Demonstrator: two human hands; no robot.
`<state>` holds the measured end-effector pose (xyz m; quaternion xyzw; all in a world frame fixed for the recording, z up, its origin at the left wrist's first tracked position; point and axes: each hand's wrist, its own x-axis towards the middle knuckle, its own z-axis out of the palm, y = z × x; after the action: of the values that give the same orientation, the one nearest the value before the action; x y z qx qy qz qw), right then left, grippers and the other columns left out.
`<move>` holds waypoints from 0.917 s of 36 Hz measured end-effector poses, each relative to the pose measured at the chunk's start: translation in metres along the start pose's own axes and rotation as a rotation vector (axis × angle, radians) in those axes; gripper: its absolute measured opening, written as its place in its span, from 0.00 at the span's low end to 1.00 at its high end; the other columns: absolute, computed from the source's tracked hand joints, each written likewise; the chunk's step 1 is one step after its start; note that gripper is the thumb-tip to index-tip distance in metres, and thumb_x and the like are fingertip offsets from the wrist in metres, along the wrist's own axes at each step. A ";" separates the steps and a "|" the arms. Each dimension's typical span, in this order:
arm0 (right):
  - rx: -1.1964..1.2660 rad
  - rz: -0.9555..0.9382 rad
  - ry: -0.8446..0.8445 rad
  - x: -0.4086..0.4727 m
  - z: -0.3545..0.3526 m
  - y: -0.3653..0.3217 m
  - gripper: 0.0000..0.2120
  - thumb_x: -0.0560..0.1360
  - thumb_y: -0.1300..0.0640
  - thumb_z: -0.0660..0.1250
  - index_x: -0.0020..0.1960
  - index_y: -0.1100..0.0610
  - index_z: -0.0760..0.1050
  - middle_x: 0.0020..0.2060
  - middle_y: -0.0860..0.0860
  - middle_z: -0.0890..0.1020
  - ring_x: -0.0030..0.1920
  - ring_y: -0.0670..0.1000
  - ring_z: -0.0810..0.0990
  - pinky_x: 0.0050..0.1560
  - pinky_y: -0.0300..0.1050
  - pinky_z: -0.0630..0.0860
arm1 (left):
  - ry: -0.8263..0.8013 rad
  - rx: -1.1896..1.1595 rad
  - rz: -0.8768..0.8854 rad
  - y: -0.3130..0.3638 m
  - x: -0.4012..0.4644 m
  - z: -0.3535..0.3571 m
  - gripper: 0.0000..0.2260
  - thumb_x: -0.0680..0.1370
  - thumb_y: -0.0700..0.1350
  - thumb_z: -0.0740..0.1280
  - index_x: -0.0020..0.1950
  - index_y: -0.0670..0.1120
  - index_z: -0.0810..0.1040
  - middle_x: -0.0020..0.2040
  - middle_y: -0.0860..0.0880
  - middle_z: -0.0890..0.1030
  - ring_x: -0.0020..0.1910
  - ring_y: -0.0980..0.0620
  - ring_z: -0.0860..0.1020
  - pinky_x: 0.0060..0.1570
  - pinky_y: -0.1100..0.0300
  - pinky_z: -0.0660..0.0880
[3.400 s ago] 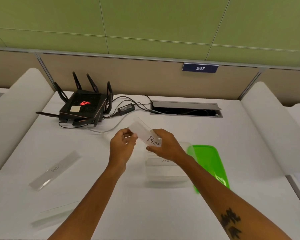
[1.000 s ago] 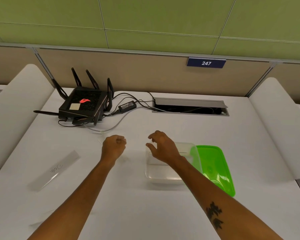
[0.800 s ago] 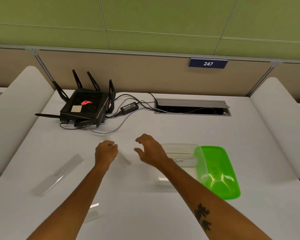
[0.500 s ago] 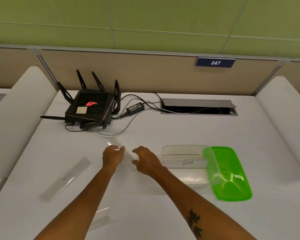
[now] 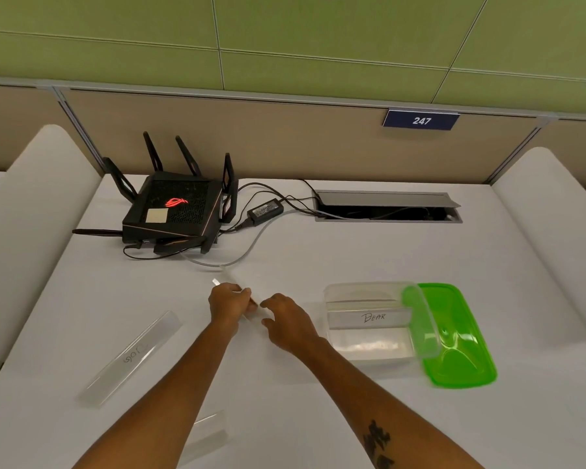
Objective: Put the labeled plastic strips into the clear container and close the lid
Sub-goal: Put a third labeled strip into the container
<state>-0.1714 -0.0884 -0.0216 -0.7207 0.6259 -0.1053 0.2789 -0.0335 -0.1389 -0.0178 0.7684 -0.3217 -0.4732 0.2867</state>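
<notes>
A clear plastic strip lies slanted at the middle of the white table. My left hand is closed on it, hiding its middle. My right hand hovers just right of it with fingers spread, fingertips at the strip's near end. The clear container stands open to the right, with a strip marked BEAR inside. The green lid lies against the container's right side. A strip marked DOG rests at the left. Another clear strip lies near the front, partly under my left forearm.
A black router with antennas sits at the back left, its power adapter and cables trailing toward an open cable hatch. White curved dividers flank the table, and a partition wall closes the back.
The BEAR strip has gone from my hands into the container. Both hands then moved left to another clear strip, and my left hand closed on it.
</notes>
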 end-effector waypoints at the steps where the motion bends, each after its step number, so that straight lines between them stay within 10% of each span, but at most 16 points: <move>1: 0.010 0.009 0.000 -0.001 0.000 -0.001 0.16 0.78 0.54 0.71 0.66 0.54 0.78 0.62 0.51 0.80 0.61 0.54 0.79 0.59 0.49 0.78 | 0.003 0.004 -0.001 0.000 -0.001 0.000 0.07 0.78 0.42 0.73 0.49 0.38 0.84 0.42 0.41 0.87 0.42 0.43 0.86 0.56 0.47 0.83; 13: 0.149 0.018 0.005 0.000 -0.018 -0.002 0.29 0.77 0.48 0.72 0.75 0.54 0.70 0.69 0.51 0.76 0.67 0.53 0.75 0.65 0.47 0.77 | -0.014 -0.124 -0.006 0.001 -0.039 -0.010 0.13 0.77 0.35 0.71 0.61 0.40 0.80 0.65 0.41 0.82 0.54 0.38 0.84 0.39 0.48 0.86; 33: 0.293 -0.173 0.013 -0.009 -0.127 0.013 0.35 0.73 0.50 0.78 0.75 0.53 0.69 0.69 0.52 0.78 0.64 0.56 0.78 0.62 0.53 0.81 | -0.088 -0.380 0.238 0.049 -0.114 0.011 0.06 0.80 0.38 0.70 0.52 0.49 0.79 0.51 0.49 0.85 0.47 0.47 0.86 0.37 0.59 0.84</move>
<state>-0.2474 -0.1146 0.0781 -0.7229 0.5413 -0.2236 0.3667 -0.0944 -0.0840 0.0767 0.6360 -0.3274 -0.5211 0.4656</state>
